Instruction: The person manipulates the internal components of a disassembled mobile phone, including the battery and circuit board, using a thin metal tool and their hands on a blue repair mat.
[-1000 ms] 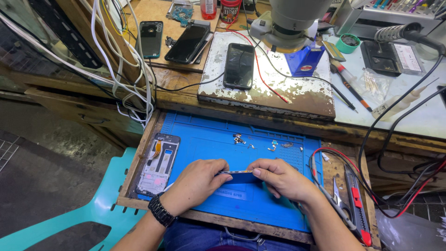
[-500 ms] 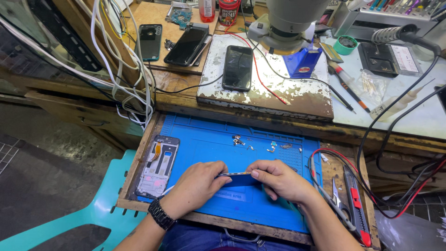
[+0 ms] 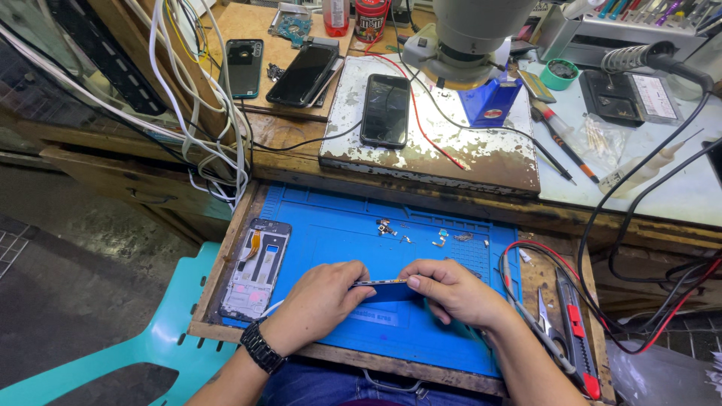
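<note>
My left hand (image 3: 320,301) and my right hand (image 3: 450,289) together hold a thin, dark phone part (image 3: 380,283) edge-up over a blue work mat (image 3: 338,225). Each hand pinches one end of it, low over the mat's middle. A black watch sits on my left wrist (image 3: 262,347). An opened phone frame (image 3: 256,267) with exposed insides lies flat on the mat's left side. Small screws and tiny parts (image 3: 391,229) are scattered on the mat beyond my hands.
A black phone (image 3: 386,109) lies on a worn white board under a microscope (image 3: 470,34). Two more phones (image 3: 244,68) rest at the back left. Cutters, a knife and red and black leads (image 3: 568,323) lie to the right. White cables (image 3: 210,128) hang left. A turquoise chair (image 3: 150,353) stands below.
None of note: both hands keep their hold on the thin part in the same place; only the camera view has shifted slightly.
</note>
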